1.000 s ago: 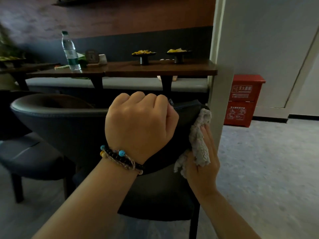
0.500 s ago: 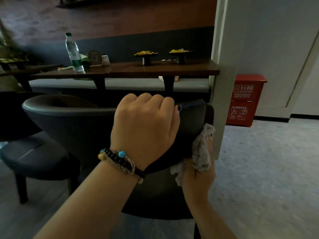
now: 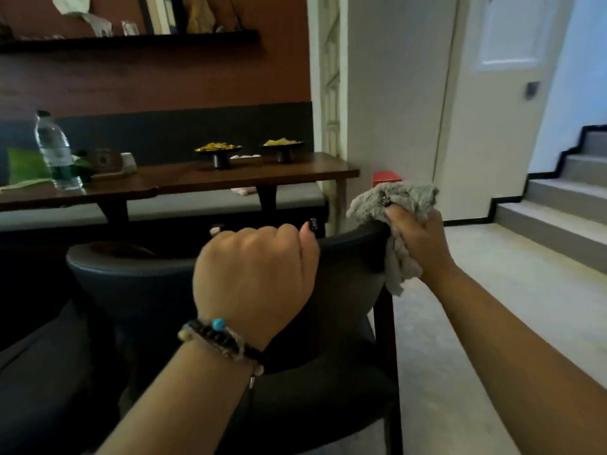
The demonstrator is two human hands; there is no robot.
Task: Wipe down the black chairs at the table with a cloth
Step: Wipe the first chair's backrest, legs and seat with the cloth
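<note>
Grey terry-like cloth, bunched, sits at right of centre in the frame, draped over the right end of the chair's top rail. Right hand has fingers curled into the cloth and grasps it against that rail end; a loose tail hangs down below the hand. Left hand, centre frame, is clenched over the top rail of the black chair, thumb on the near side, steadying it.

Handling, judged: cloth is soft, light and limp, so it conforms to the rail's curve; best kept wadded in the palm so the tail does not drag. Chair upholstery looks smooth and slightly padded, likely slick under the cloth; frame is stiff and fairly heavy, so the rail is the sound place to hold.

Surroundings: wooden table beyond the chair, middle of frame, carrying a water bottle at left and two dark pedestal dishes with yellow food. White pillar stands just beyond the wiped rail end; a wide sweep could strike it. Stairs at right edge, well apart. A second dark seat lies lower left.
</note>
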